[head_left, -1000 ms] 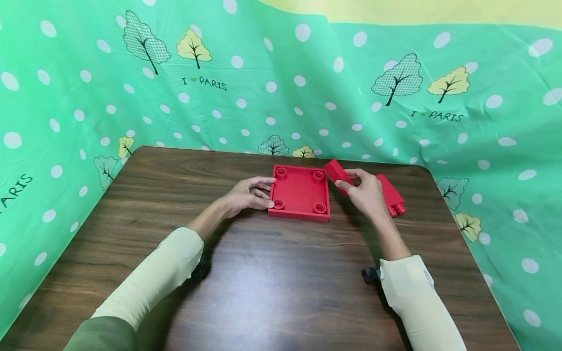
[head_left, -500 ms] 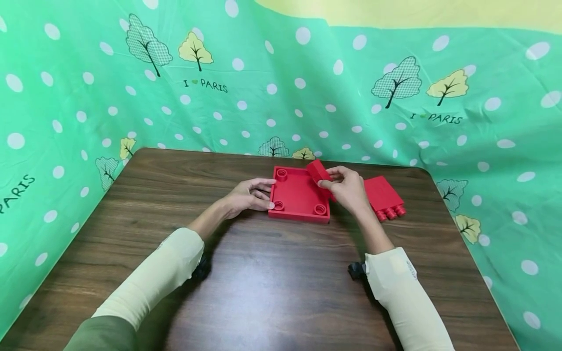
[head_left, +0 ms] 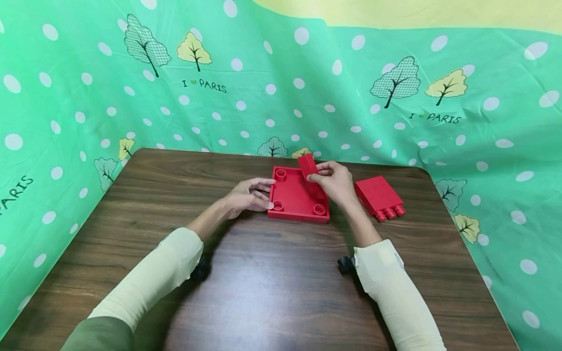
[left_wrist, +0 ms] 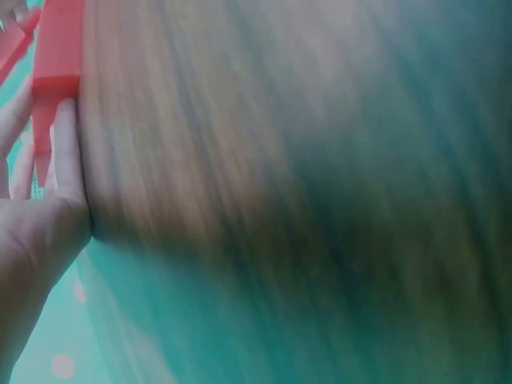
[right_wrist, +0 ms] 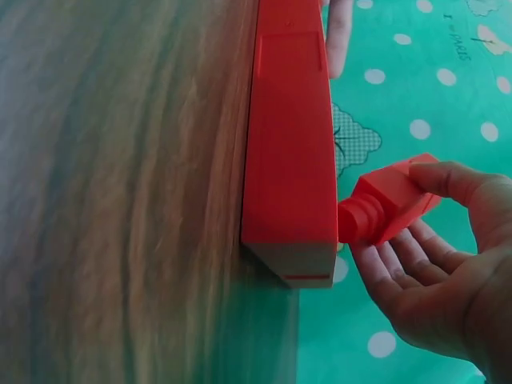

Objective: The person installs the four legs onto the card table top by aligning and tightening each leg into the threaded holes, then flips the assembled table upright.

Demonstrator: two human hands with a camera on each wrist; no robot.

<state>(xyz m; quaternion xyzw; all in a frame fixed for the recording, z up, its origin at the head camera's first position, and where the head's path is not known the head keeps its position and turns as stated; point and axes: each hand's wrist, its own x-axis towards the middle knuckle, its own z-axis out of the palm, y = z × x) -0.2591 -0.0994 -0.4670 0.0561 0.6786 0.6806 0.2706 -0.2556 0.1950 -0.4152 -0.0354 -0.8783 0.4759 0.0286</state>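
Observation:
A red square tabletop-like piece (head_left: 291, 192) lies on the table, hollow side up, with round sockets in its corners. Along its left edge my left hand (head_left: 241, 197) lays its thumb and fingers, the thumb tip at the near left corner; the left wrist view shows the thumb (left_wrist: 68, 148) stretched against its side. My right hand (head_left: 338, 183) pinches a red square leg (head_left: 309, 165) between thumb and fingers, tilted over the far right corner. That corner's socket is hidden. In the right wrist view, the leg's threaded round end (right_wrist: 360, 220) points down at the tabletop's rim.
Several more red legs (head_left: 378, 192) lie side by side to the right, threaded ends facing the near side. A brown wooden table (head_left: 263, 282) bears everything. Behind it hangs a green dotted cloth (head_left: 246, 87) printed with trees.
My right hand has carried the leg leftward from beside the tabletop to over its far right corner, standing it more upright. The legs on the right have come into fuller view. My left hand stays put.

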